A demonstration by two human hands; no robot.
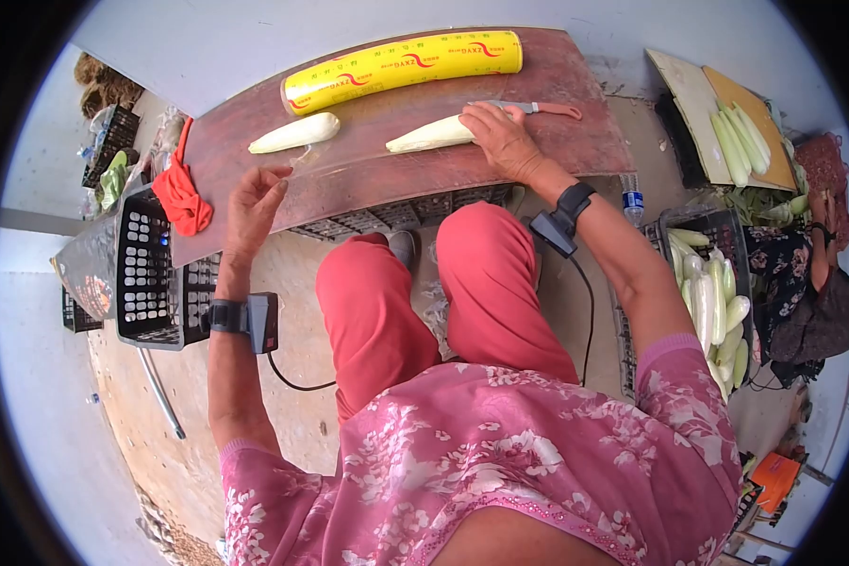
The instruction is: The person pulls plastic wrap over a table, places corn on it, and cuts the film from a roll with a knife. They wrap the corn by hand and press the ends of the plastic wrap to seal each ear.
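My right hand (502,141) lies over the right end of a long, pale, tapered vegetable (429,135) on the table, its fingers curled round it. Just behind those fingers rests a knife with a pink handle (552,109); my hand partly hides it. My left hand (258,206) is raised at the table's front left edge, thumb and fingertips drawn together at what looks like the edge of clear plastic film (323,158). A second pale vegetable (294,133) lies on the table beyond my left hand. Behind both vegetables is a roll of film in yellow printed wrapping (406,68).
A reddish-brown table (368,193) stands before my knees. At its left corner hangs a red cloth (181,193), above a black crate (146,274). To my right, a crate holds several pale vegetables (712,297); more lie on a board (740,141). A bottle (632,200) stands nearby. Another person's arm (821,236) shows far right.
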